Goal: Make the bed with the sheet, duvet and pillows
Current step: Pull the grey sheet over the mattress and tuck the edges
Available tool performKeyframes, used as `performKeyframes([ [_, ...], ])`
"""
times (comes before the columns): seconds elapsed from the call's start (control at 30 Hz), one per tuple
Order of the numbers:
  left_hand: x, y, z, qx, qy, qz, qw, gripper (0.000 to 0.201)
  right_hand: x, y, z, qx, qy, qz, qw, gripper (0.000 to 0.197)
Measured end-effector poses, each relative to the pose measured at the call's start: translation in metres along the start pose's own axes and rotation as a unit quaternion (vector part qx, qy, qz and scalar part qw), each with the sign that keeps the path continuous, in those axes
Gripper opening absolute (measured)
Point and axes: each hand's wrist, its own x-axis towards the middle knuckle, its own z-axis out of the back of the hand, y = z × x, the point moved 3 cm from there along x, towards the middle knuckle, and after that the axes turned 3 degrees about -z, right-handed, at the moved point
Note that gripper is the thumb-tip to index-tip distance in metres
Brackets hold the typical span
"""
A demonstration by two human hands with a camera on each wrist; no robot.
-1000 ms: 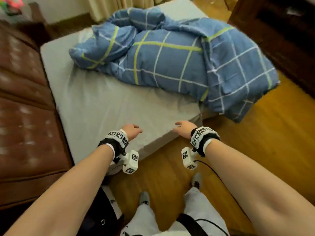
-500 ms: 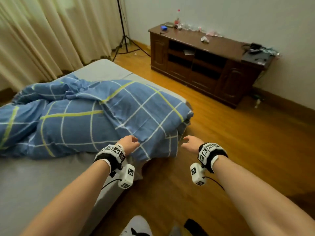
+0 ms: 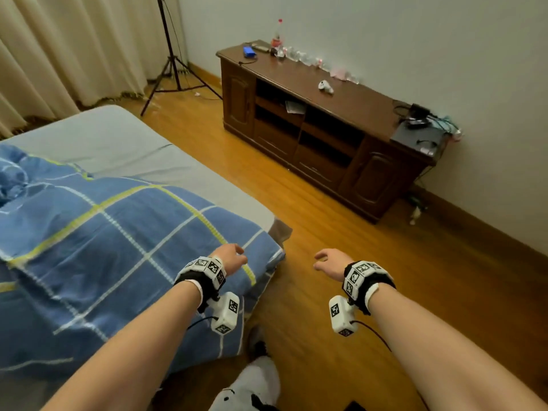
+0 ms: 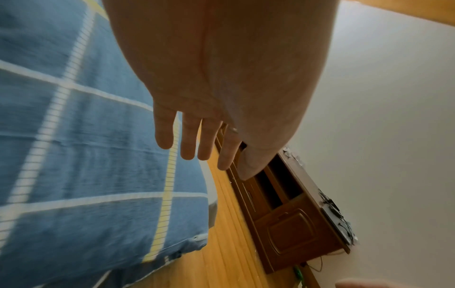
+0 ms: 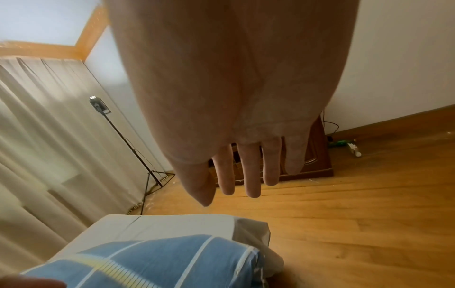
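Neither hand grips anything, left hand (image 3: 232, 259) spread above the blue checked duvet (image 3: 118, 247) bunched at the mattress corner, right hand (image 3: 329, 262) spread over the floor, so a one-sided pull risks dragging the overhanging duvet off the grey sheet (image 3: 124, 149).

A bedroom in a home is shown: a bed (image 3: 142, 149) covered by a grey sheet (image 3: 124, 137) is seen with a rumpled blue checked duvet (image 3: 98, 253) heaped on it, and cream curtains (image 3: 74, 48) are hung down to a wooden plank floor (image 3: 341, 238). A dark wooden sideboard (image 3: 320, 134) is set against a plain pale wall (image 3: 415, 40), and small household items are scattered on it, among them a bottle (image 3: 277, 34) and tangled cables (image 3: 427, 120). A black tripod stand (image 3: 172, 63) is placed in the corner beside the curtains.
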Motion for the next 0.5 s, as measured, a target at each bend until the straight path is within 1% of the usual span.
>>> performKeyframes([
  [0.1,0.069,-0.037,0.028,0.003,0.008,0.018,1.000,0.046,0.072,0.011,0.065,-0.034,0.008,0.006,0.999,0.041],
  [0.17,0.106,-0.058,0.054,0.001,-0.002,0.035,0.999,0.047,0.119,0.025,0.104,-0.045,0.002,0.021,0.999,0.040],
  [0.27,0.151,-0.074,0.091,-0.023,-0.033,0.075,0.996,0.045,0.185,0.059,0.143,-0.082,0.029,0.064,0.994,0.040],
  [0.33,0.177,-0.077,0.113,-0.052,-0.062,0.108,0.991,0.044,0.231,0.089,0.163,-0.121,0.055,0.111,0.985,0.041],
  [0.43,0.210,-0.075,0.133,-0.113,-0.128,0.181,0.969,0.043,0.305,0.141,0.186,-0.179,0.088,0.181,0.963,0.043],
  [0.5,0.223,-0.078,0.135,-0.156,-0.177,0.236,0.943,0.042,0.348,0.173,0.196,-0.210,0.110,0.234,0.943,0.044],
])
